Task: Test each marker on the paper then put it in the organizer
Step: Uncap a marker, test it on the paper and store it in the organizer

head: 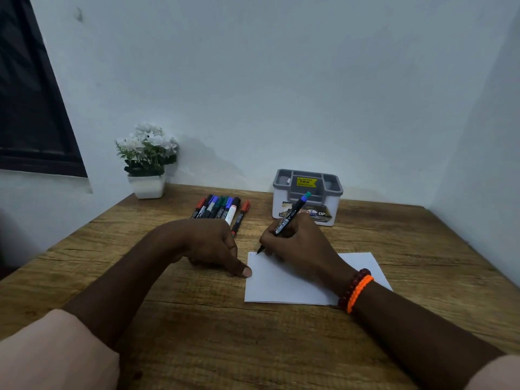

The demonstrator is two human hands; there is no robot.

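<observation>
Right hand (295, 243) gripped the marker (284, 223), tip at the paper (284, 280) top-left corner; left hand (208, 246), loosely curled, held nothing. You wanted light, short strokes.

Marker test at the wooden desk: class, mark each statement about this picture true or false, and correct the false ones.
1. The right hand holds a marker with its tip on the paper. True.
2. The organizer is full of markers. False: no markers show in it.
3. The spare markers lie between the flower pot and the organizer. True.
4. The left hand holds a marker cap. False: no cap shows; its thumb rests by the paper's left edge.
</observation>
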